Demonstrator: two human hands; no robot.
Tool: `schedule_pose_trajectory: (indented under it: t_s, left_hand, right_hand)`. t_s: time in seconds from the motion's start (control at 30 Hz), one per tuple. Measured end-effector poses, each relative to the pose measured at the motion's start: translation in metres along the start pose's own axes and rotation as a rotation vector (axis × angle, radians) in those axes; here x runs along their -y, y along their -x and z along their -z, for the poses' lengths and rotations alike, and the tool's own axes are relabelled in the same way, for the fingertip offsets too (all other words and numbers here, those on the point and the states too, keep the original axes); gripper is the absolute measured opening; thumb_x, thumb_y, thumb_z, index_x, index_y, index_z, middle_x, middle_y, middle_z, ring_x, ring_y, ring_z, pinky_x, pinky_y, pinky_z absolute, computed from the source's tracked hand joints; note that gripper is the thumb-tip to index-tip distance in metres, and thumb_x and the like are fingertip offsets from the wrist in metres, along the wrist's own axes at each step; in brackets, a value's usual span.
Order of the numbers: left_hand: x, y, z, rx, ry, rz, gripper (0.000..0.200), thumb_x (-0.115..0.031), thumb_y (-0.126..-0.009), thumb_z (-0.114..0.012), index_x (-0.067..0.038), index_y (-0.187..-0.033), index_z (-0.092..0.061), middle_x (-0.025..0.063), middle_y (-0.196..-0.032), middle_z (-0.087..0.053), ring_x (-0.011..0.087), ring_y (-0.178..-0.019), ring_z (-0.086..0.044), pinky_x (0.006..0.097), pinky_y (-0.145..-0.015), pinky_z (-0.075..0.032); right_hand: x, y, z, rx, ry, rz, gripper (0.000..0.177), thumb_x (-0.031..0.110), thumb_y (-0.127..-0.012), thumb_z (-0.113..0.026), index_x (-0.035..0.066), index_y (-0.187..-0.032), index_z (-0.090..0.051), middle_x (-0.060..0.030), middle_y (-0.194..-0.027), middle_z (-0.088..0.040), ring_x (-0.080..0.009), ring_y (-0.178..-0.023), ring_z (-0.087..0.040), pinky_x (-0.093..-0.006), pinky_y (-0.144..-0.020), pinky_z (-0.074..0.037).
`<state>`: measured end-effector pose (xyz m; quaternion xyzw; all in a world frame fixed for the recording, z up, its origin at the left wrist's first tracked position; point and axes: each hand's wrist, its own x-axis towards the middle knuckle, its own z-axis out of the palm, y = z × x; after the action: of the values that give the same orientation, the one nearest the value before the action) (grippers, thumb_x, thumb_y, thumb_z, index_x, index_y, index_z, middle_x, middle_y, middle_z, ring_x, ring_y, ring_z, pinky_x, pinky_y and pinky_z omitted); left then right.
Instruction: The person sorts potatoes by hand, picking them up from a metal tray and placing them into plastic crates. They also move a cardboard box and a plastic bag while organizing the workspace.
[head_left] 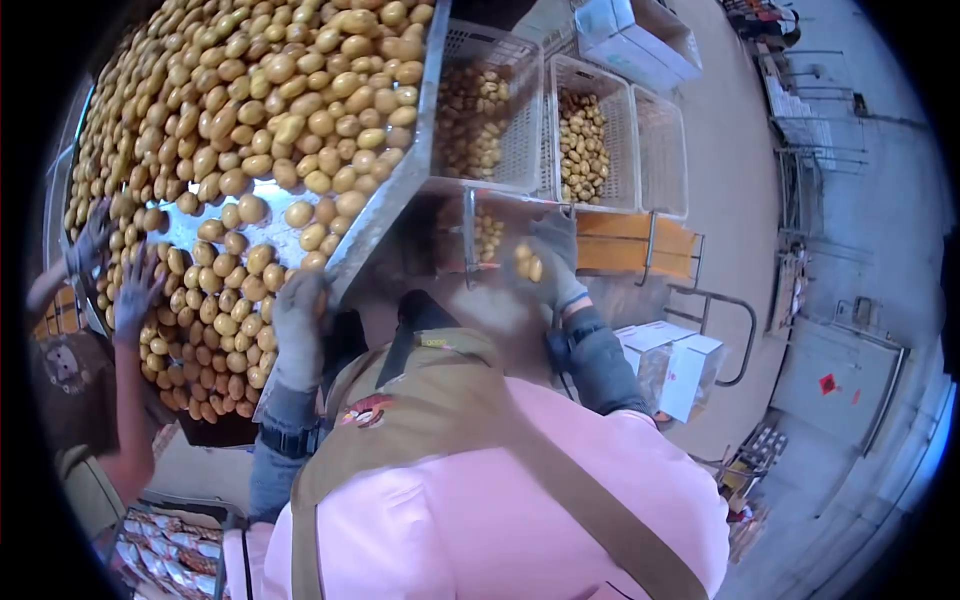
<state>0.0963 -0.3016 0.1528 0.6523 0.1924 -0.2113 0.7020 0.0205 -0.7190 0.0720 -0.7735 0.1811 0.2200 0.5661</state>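
Note:
Yellow-brown potatoes [290, 100] cover a sloping metal table [385, 215] on the left. My left hand [297, 335], in a grey glove, is at the table's near right edge, fingers curled around what looks like a potato [321, 300]. Out to the right, my gloved right hand [562, 285] is blurred by motion. A couple of potatoes [528, 263] show at its fingers, and it seems to hold them. Just beyond that hand are a metal rail and a lower container with potatoes [488, 235] in it.
White plastic crates [635, 150] stand at the back, some holding potatoes. An orange box [635, 245] and a metal frame [745, 340] are on the right, with white cartons [675, 365] below. On the left, another person's gloved hands [137, 290] reach into the potatoes.

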Motion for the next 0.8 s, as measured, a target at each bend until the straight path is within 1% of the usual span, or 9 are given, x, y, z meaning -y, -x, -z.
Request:
schedule_pose_trajectory:
  t_s: [0.13, 0.27, 0.37, 0.43, 0.53, 0.57, 0.67, 0.7, 0.8]
  left_hand:
    - [0.006, -0.025, -0.075, 0.245, -0.235, -0.216, 0.029, -0.022, -0.106, -0.055, -0.002, -0.124, -0.065, -0.0005, -0.099, -0.061, 0.0055, -0.084, -0.056, 0.0203, -0.072, -0.046]
    - [0.043, -0.025, -0.116, 0.608, -0.747, -0.458, 0.047, -0.018, -0.104, -0.055, -0.002, -0.147, -0.048, 0.0231, -0.146, -0.053, 0.0328, -0.136, -0.051, 0.0390, -0.115, -0.038]
    - [0.048, -0.025, -0.079, 0.569, -0.766, -0.441, 0.048, -0.030, -0.106, -0.052, -0.004, -0.147, -0.049, 0.0226, -0.145, -0.054, 0.0345, -0.137, -0.051, 0.0403, -0.114, -0.040]
    - [0.034, -0.009, -0.033, 0.485, -0.699, -0.288, 0.050, -0.038, -0.108, -0.048, -0.004, -0.144, -0.052, 0.0202, -0.140, -0.058, 0.0339, -0.131, -0.055, 0.0401, -0.111, -0.042]
    - [0.081, 0.020, 0.038, 0.281, -0.548, -0.181, 0.045, -0.033, -0.106, -0.050, -0.003, -0.138, -0.058, 0.0210, -0.133, -0.063, 0.0353, -0.124, -0.059, 0.0410, -0.108, -0.044]
    - [0.097, 0.029, 0.056, 0.226, -0.548, -0.148, 0.044, -0.033, -0.107, -0.051, -0.003, -0.139, -0.057, 0.0147, -0.132, -0.063, 0.0218, -0.120, -0.061, 0.0347, -0.102, -0.049]
    - [0.097, 0.066, 0.079, -0.011, -0.352, 0.067, 0.042, -0.031, -0.108, -0.050, -0.003, -0.139, -0.057, 0.0112, -0.131, -0.064, 0.0178, -0.115, -0.063, 0.0321, -0.097, -0.052]
    - [0.152, 0.068, 0.088, -0.106, -0.170, 0.007, 0.040, -0.029, -0.108, -0.051, -0.005, -0.140, -0.057, 0.0077, -0.127, -0.066, 0.0142, -0.109, -0.064, 0.0297, -0.090, -0.054]
    - [0.137, 0.099, 0.094, -0.268, 0.126, 0.203, 0.039, -0.028, -0.108, -0.050, -0.006, -0.139, -0.058, 0.0065, -0.122, -0.068, 0.0130, -0.105, -0.064, 0.0281, -0.084, -0.055]
  right_hand:
    - [-0.026, -0.025, -0.008, -0.513, -0.891, -0.298, 0.047, 0.027, -0.096, -0.069, 0.007, -0.135, -0.053, -0.0048, -0.123, -0.060, -0.0236, -0.111, -0.059, -0.0354, -0.100, -0.047]
    - [0.002, -0.011, -0.070, 0.140, -0.273, -0.294, 0.076, 0.061, -0.099, -0.053, 0.008, -0.152, -0.041, -0.0180, -0.131, -0.060, -0.0237, -0.111, -0.064, -0.0378, -0.093, -0.054]
    - [-0.027, -0.006, -0.067, 0.323, -0.443, 0.208, 0.072, 0.059, -0.097, -0.057, 0.002, -0.141, -0.054, -0.0181, -0.131, -0.063, -0.0248, -0.116, -0.065, -0.0376, -0.098, -0.052]
    - [0.029, -0.008, -0.019, 0.580, -0.201, 0.017, 0.036, 0.016, -0.098, -0.062, 0.004, -0.132, -0.060, -0.0070, -0.128, -0.064, -0.0216, -0.114, -0.062, -0.0336, -0.097, -0.051]
    - [-0.023, -0.064, 0.091, 0.188, -0.498, -0.187, 0.035, 0.027, -0.101, -0.058, 0.006, -0.128, -0.056, -0.0067, -0.112, -0.066, -0.0207, -0.104, -0.065, -0.0332, -0.090, -0.055]
    - [-0.009, -0.073, 0.125, 0.174, -0.874, -0.117, 0.030, 0.027, -0.100, -0.059, 0.007, -0.122, -0.055, -0.0081, -0.110, -0.066, -0.0193, -0.095, -0.067, -0.0310, -0.081, -0.058]
    - [-0.028, -0.141, 0.182, -0.351, -0.736, -0.118, 0.022, 0.025, -0.100, -0.060, 0.007, -0.114, -0.060, -0.0078, -0.102, -0.066, -0.0176, -0.088, -0.065, -0.0251, -0.071, -0.056]
    - [-0.023, -0.165, 0.194, -0.237, -0.682, -0.185, 0.022, 0.025, -0.101, -0.059, 0.007, -0.113, -0.060, -0.0078, -0.101, -0.066, -0.0186, -0.088, -0.066, -0.0260, -0.072, -0.057]
    - [-0.035, -0.210, 0.200, -0.074, -0.626, -0.243, 0.024, 0.029, -0.101, -0.059, 0.007, -0.113, -0.061, -0.0099, -0.104, -0.069, -0.0243, -0.091, -0.069, -0.0327, -0.076, -0.060]
